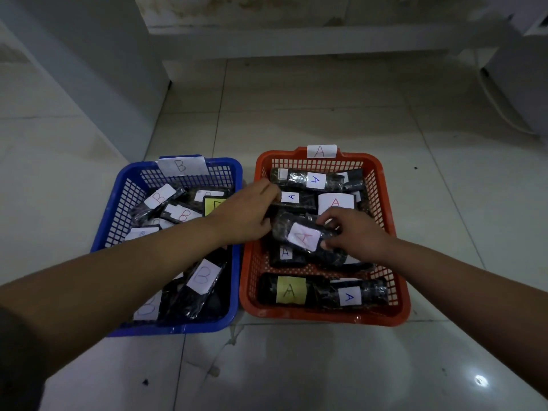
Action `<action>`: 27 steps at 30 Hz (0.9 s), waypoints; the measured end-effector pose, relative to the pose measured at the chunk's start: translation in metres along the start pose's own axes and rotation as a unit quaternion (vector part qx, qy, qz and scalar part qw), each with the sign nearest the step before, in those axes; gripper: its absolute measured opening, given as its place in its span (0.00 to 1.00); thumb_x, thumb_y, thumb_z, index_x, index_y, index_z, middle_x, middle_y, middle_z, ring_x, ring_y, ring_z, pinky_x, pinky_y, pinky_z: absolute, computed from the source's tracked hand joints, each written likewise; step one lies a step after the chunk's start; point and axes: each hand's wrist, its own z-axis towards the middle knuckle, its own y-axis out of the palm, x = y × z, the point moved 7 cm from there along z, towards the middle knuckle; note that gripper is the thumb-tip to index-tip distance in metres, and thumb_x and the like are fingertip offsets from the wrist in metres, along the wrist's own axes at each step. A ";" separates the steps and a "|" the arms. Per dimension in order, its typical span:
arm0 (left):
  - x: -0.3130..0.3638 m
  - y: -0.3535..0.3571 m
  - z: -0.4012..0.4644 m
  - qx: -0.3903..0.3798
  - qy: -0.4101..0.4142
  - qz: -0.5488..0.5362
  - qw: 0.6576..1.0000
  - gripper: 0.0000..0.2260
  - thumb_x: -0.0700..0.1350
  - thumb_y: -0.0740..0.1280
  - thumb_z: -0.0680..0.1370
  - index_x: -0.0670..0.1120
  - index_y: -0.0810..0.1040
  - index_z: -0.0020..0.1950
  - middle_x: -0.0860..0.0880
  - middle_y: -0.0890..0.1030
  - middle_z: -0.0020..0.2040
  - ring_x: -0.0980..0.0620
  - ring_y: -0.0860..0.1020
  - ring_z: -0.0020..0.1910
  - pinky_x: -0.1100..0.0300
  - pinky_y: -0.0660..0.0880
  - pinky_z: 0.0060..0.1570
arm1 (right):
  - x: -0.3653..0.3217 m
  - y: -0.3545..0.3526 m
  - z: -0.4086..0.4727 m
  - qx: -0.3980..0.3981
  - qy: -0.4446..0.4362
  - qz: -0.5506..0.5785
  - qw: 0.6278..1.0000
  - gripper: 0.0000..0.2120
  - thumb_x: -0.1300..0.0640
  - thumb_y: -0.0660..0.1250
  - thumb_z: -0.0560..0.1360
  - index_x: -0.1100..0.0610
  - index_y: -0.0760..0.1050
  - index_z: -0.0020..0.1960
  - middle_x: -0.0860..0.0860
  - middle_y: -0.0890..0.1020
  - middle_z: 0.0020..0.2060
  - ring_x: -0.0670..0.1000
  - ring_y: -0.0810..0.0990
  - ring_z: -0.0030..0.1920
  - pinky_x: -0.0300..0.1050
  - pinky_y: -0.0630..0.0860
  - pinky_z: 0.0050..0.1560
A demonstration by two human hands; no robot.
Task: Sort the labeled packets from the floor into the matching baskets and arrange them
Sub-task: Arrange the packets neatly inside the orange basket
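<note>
Both hands in red basket (394, 232), marked A. Right hand (355, 232) pinches a black packet (305, 237) w/ A label, mid-basket; left hand (246, 215) curled at its other end, prob. gripping. Blue basket (118, 197) alongside holds B packets.

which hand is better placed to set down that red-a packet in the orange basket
Right. Its fingers already pinch the packet over the orange basket. The left hand reaches across from the blue basket side, only at the packet's far end.
</note>
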 end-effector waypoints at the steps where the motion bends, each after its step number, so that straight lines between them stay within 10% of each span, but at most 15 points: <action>1: -0.001 0.006 -0.001 -0.041 0.003 -0.031 0.999 0.23 0.47 0.69 0.73 0.47 0.67 0.66 0.49 0.69 0.62 0.54 0.69 0.60 0.61 0.68 0.58 | -0.005 0.006 0.003 -0.020 -0.007 -0.013 1.000 0.20 0.60 0.74 0.68 0.51 0.75 0.58 0.51 0.79 0.55 0.49 0.78 0.51 0.44 0.76 0.50; 6: -0.004 0.037 -0.006 -0.126 0.022 0.035 0.991 0.41 0.59 0.72 0.69 0.51 0.56 0.75 0.51 0.65 0.73 0.52 0.64 0.70 0.58 0.55 0.67 | -0.017 0.021 0.014 -0.048 -0.030 -0.040 0.998 0.20 0.61 0.75 0.68 0.53 0.76 0.59 0.51 0.79 0.56 0.50 0.77 0.56 0.45 0.74 0.57; 13: 0.012 0.048 0.003 -0.122 0.086 0.115 0.982 0.29 0.56 0.71 0.70 0.49 0.67 0.68 0.50 0.74 0.60 0.52 0.72 0.58 0.59 0.64 0.59 | 0.003 0.013 0.014 -0.008 -0.029 0.081 0.996 0.06 0.58 0.72 0.71 0.50 0.78 0.46 0.46 0.81 0.43 0.48 0.79 0.46 0.47 0.77 0.52; 17: 0.013 0.042 0.010 -0.117 0.094 0.117 0.982 0.25 0.56 0.70 0.70 0.48 0.71 0.63 0.51 0.75 0.56 0.52 0.73 0.53 0.61 0.65 0.54 | 0.002 -0.029 0.014 0.150 -0.127 -0.147 0.969 0.10 0.55 0.68 0.74 0.55 0.78 0.55 0.51 0.80 0.52 0.50 0.77 0.51 0.43 0.70 0.51; 20: 0.008 0.039 0.013 -0.124 0.069 0.084 0.986 0.23 0.55 0.70 0.70 0.48 0.71 0.61 0.51 0.75 0.55 0.52 0.74 0.52 0.62 0.67 0.50 | 0.021 -0.026 0.025 0.085 -0.138 -0.351 0.922 0.23 0.51 0.69 0.72 0.54 0.72 0.66 0.53 0.77 0.60 0.54 0.73 0.60 0.48 0.68 0.61; 27: -0.008 0.031 0.019 -0.141 -0.015 -0.007 0.990 0.23 0.54 0.72 0.69 0.49 0.71 0.60 0.52 0.74 0.55 0.53 0.74 0.52 0.56 0.74 0.49 | 0.033 -0.015 0.036 0.059 -0.093 -0.330 0.938 0.11 0.59 0.66 0.73 0.59 0.77 0.54 0.55 0.79 0.51 0.55 0.77 0.51 0.48 0.74 0.52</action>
